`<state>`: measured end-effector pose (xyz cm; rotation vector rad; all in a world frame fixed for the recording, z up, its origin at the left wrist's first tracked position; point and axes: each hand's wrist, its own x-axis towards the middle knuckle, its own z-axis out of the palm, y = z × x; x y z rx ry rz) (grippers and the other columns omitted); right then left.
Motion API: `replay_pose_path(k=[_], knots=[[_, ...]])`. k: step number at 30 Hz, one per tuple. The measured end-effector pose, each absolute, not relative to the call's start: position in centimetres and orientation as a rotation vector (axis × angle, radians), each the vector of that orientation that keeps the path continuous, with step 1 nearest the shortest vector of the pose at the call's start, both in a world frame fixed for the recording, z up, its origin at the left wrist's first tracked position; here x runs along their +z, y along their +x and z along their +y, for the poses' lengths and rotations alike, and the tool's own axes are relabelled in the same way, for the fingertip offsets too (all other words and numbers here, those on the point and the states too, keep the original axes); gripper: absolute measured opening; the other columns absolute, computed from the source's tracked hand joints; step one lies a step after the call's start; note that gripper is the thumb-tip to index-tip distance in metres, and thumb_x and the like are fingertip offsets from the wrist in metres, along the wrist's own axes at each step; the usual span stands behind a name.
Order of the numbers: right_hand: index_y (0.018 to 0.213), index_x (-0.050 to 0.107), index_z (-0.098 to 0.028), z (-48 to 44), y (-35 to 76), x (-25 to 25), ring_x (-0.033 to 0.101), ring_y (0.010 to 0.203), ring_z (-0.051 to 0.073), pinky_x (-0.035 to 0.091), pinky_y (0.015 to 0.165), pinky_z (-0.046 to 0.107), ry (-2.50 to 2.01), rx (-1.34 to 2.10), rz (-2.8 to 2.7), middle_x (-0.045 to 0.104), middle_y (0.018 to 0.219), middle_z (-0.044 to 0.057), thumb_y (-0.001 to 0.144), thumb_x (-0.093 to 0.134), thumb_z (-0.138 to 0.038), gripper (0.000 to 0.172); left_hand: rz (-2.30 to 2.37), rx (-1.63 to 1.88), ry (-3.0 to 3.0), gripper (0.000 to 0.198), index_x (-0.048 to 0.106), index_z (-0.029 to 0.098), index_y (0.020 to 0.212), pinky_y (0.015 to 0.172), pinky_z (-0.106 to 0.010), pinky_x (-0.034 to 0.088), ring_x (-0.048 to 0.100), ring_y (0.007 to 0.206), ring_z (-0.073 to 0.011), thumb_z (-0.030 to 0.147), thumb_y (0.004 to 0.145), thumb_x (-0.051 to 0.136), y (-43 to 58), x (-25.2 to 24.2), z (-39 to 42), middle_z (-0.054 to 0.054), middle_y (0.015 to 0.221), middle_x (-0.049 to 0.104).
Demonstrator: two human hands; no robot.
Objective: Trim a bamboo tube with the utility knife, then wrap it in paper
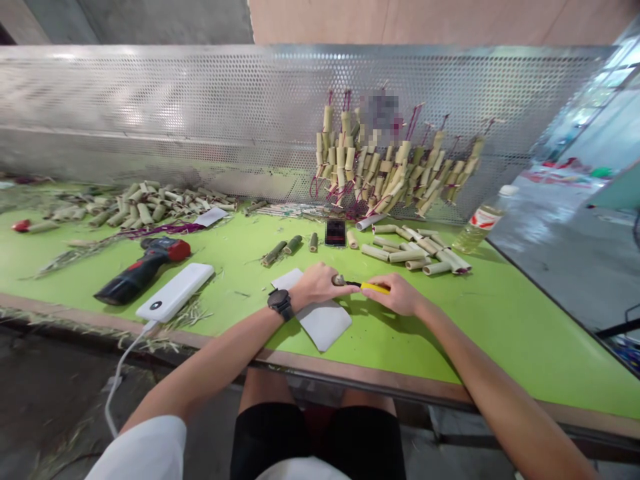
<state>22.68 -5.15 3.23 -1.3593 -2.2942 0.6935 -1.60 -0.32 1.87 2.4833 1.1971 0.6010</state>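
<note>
From my remote seat, both forearms reach in from the near edge and meet at mid-bench. The left hand (316,285), with a black watch (280,303) on its wrist, lies knuckles up, its fingers curled closed around a short bamboo tube (340,280). The right hand (399,294) sits just beside it, fingers closed on a yellow tool (375,288) whose dark tip touches the tube. I cannot tell what kind of tip it is. Both hands hover over a white pad (323,323) near the front edge.

The bench (500,333) has open green surface to the right of the hands and in front of them. To the left lie a power bank (175,291) with its cable over the edge and a drill (143,269). Beyond the hands are a phone (335,231) and loose tubes (420,252), well apart from a bigger heap (145,203) at far left. A bottle (483,223) stands near the right edge.

A perforated metal panel (200,113) closes the back, with tied tube bundles (390,170) hanging on it. Plant scraps litter the front left edge.
</note>
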Motion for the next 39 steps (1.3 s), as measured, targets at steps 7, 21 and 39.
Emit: replay_pose_path(k=[7,21,39], knots=[[0.08,0.073,-0.02,-5.4,22.5,3.5,0.044,0.053,0.013,0.026,0.053,0.028,-1.394,0.604,-2.255,0.061,0.062,0.001,0.093,0.05,-0.064,0.051,1.268,0.632,2.554,0.073,0.039,0.019,0.045,0.053,-0.033,0.016,0.03,0.044,-0.0117,0.076,0.09,0.047,-1.4,1.8,-0.4,-0.001,0.043,0.038],[0.083,0.077,-0.022,-5.4,22.4,3.5,0.045,0.047,0.014,0.027,0.053,0.03,-1.526,0.129,-2.245,0.064,0.058,0.003,0.092,0.051,-0.063,0.049,1.359,0.675,2.442,0.071,0.034,0.021,0.046,0.053,-0.033,0.015,0.025,0.043,-0.0116,0.074,0.092,0.045,-1.0,1.5,-0.4,0.001,0.043,0.031],[0.08,0.074,-0.02,-5.1,23.2,3.4,0.044,0.053,0.012,0.026,0.054,0.029,-1.419,0.528,-2.33,0.064,0.063,0.001,0.092,0.053,-0.061,0.047,1.351,0.624,2.505,0.071,0.047,0.019,0.048,0.052,-0.03,0.016,0.03,0.043,-0.0101,0.084,0.075,0.057,-1.4,1.8,-0.4,0.0,0.044,0.041]])
